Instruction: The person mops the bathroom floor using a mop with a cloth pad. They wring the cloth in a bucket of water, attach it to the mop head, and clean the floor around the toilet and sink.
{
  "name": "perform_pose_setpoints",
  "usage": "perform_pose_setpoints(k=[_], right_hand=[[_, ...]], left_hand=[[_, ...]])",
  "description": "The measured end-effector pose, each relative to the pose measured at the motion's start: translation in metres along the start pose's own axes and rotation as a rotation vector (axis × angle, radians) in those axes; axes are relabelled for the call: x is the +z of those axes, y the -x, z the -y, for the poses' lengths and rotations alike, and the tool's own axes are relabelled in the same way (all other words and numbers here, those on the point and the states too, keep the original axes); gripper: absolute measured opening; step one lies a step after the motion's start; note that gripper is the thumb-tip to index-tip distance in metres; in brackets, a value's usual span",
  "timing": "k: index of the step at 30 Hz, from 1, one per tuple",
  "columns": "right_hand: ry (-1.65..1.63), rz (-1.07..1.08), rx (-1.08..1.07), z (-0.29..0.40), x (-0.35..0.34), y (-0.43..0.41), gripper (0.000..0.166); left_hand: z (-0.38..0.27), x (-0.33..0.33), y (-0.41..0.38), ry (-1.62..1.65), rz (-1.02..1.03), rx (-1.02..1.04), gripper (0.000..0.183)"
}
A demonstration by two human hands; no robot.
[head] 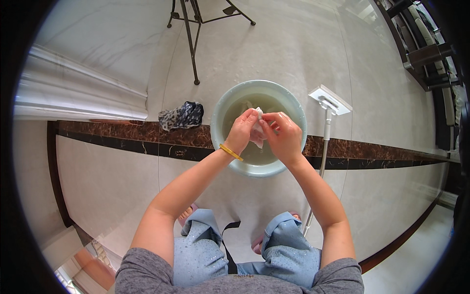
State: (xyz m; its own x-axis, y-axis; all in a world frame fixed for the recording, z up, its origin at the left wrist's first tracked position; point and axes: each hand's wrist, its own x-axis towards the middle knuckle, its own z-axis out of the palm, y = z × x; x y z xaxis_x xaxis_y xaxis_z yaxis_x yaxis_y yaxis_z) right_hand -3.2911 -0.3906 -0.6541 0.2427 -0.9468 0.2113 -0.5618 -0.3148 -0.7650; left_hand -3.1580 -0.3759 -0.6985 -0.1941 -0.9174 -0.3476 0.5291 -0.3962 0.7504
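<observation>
A pale blue plastic basin of cloudy water stands on the floor before me. Over it, my left hand and my right hand pinch a small wet white cloth between their fingertips. The cloth is bunched at the top, and its lower end hangs down between my hands. Something pale shows dimly in the murky water; I cannot tell what it is. A yellow bangle circles my left wrist.
A crumpled black-and-white patterned cloth lies left of the basin. To the right lies a flat mop, its pole running back towards my foot. Metal stand legs rise beyond the basin. A dark marble strip crosses the tiled floor.
</observation>
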Motion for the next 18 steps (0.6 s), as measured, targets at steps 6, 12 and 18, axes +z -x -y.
perform_pose_setpoints(k=[6, 12, 18], right_hand=[[-0.345, -0.053, 0.119, -0.01, 0.007, 0.004, 0.008], [-0.627, -0.021, 0.457, -0.04, -0.001, 0.007, 0.013], [0.598, 0.236, -0.029, -0.099, 0.015, 0.028, 0.004]], left_hand=[[-0.003, -0.001, 0.0, -0.049, -0.098, 0.083, 0.023], [-0.016, -0.01, 0.001, 0.05, -0.041, 0.015, 0.027], [-0.033, -0.018, 0.001, 0.309, -0.093, -0.109, 0.032]])
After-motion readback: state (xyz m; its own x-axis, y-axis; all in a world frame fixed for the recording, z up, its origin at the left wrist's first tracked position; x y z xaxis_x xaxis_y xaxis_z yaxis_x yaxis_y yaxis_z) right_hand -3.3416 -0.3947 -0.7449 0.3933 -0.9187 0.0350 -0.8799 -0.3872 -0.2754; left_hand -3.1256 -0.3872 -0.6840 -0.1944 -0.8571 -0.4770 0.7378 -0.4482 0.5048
